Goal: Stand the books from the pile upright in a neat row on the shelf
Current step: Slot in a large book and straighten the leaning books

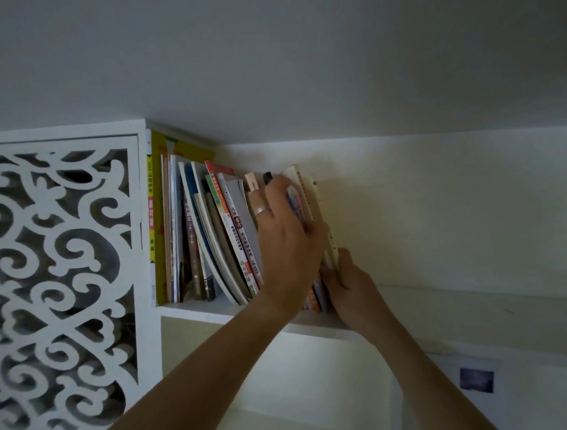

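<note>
A row of books stands on a high white shelf, several of them leaning right; a tall yellow book is at the far left. At the row's right end my left hand, with a ring on one finger, lies over the spines and holds a white, colourful-covered book between fingers and thumb. Just right of it stands a thin cream book, tilted. My right hand grips this cream book's bottom edge at shelf level. The lower parts of both books are hidden by my hands.
A white carved lattice panel closes the cabinet to the left of the books. Bare shelf and a cream wall lie right of the row. An open compartment is below; a small dark picture hangs lower right.
</note>
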`<state>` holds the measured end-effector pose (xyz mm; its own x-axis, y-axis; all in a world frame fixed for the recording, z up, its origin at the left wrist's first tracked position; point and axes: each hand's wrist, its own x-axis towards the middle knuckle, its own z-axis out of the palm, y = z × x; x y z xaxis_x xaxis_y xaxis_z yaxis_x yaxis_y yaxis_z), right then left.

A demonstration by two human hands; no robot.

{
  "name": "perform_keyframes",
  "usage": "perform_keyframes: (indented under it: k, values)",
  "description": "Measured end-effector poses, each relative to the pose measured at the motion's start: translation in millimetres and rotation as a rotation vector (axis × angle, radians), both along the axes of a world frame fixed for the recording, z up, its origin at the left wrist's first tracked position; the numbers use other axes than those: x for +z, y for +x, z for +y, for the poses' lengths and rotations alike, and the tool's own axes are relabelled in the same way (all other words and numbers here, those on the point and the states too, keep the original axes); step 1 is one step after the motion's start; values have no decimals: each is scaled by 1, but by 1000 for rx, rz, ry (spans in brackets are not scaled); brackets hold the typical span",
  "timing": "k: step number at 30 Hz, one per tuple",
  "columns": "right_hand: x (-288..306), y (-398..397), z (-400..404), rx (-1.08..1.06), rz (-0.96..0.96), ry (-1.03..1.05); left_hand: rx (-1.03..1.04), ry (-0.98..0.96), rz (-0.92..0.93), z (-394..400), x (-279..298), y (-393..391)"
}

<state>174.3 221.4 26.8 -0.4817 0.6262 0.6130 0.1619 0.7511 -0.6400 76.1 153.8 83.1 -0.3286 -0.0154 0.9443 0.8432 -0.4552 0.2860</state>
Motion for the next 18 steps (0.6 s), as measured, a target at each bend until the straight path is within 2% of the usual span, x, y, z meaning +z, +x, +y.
perform_keyframes:
  k: [3, 6, 8, 13, 15, 18]
  values:
    - [-1, 1, 1, 20, -3, -7, -78, -5, -97, 0, -10, 1]
    - [-2, 2, 1, 39, 7, -20, 158, -282, -127, 5, -30, 4]
    - [-2, 3, 0, 57, 21, -48, 186, -357, -95, 4, -40, 3]
    - [-2, 3, 0, 68, -25, -2, 100, -180, -202, -19, -22, 8]
    - [-1, -2, -1, 149, -34, -34, 92, -118, -204, -29, -16, 18]
    - [-4, -9, -3, 310, 51, -43, 16, -85, -226, -41, -18, 26]
